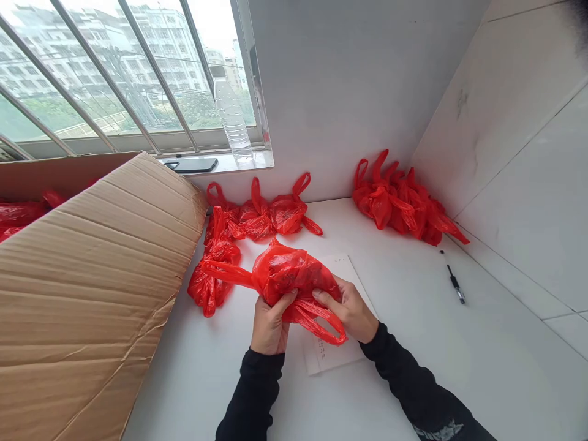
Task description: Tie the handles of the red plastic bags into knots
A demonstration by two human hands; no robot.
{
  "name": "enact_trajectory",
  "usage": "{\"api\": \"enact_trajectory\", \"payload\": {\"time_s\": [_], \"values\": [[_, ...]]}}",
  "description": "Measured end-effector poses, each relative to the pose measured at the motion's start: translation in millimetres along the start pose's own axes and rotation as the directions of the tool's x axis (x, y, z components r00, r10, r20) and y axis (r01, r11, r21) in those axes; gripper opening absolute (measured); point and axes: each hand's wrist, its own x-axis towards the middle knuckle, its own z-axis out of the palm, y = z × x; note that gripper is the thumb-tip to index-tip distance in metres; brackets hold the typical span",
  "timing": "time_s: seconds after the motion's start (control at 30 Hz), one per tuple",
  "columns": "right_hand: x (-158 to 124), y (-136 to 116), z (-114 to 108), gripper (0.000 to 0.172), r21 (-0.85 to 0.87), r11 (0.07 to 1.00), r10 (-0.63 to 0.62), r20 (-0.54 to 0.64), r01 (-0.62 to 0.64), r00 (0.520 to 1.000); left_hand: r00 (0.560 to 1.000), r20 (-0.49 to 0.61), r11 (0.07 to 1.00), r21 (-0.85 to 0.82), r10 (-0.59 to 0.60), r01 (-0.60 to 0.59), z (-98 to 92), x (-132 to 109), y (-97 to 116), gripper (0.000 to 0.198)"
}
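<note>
Both hands grip a crumpled red plastic bag [291, 275] just above the white table, over a sheet of paper [342, 358]. My left hand [269, 324] pinches its lower left side, thumb pressed into the plastic. My right hand [351, 312] clasps the right side, with a handle loop hanging below it. One long handle of the bag sticks out to the left. Folded red bags [257, 217] lie in a row by the wall behind it, and another red bundle [211, 285] lies to the left.
A large cardboard box [92, 275] with red bags inside fills the left. A second heap of red bags [402, 202] sits in the far right corner. A black pen [454, 285] lies near the tiled wall. A water bottle [233, 116] and a phone [193, 164] rest on the sill.
</note>
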Motion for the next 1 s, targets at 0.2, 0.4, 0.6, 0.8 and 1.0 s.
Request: {"api": "enact_trajectory", "payload": {"time_s": [0.2,0.4,0.6,0.8,1.0], "values": [[0.6,6.3,-2.8,0.023,0.004,1.0,0.005,-0.005,-0.005,1.0,0.999,0.005,0.997,-0.067,-0.048,0.048,4.3,-5.9,7.0,0.039],[1.7,7.0,-3.8,0.026,-0.006,1.0,0.023,-0.016,-0.023,1.0,1.0,-0.001,0.987,-0.16,0.007,-0.007,11.5,-10.8,11.8,0.047],[1.0,5.2,-0.3,0.031,-0.024,0.998,0.064,-0.035,-0.065,0.997,0.999,-0.047,0.993,-0.118,0.004,-0.01,2.2,-2.5,5.5,0.041],[1.5,6.9,-2.1,0.033,-0.143,0.988,0.042,-0.119,-0.059,0.992,0.995,-0.067,0.989,-0.133,-0.068,0.059,2.9,-2.2,8.2,0.041],[0.6,12.6,3.4,0.037,-0.229,0.97,0.05,-0.153,-0.085,0.987,0.991,-0.103,0.99,-0.119,-0.088,0.075,1.7,-5.0,13.2,0.034]]}}
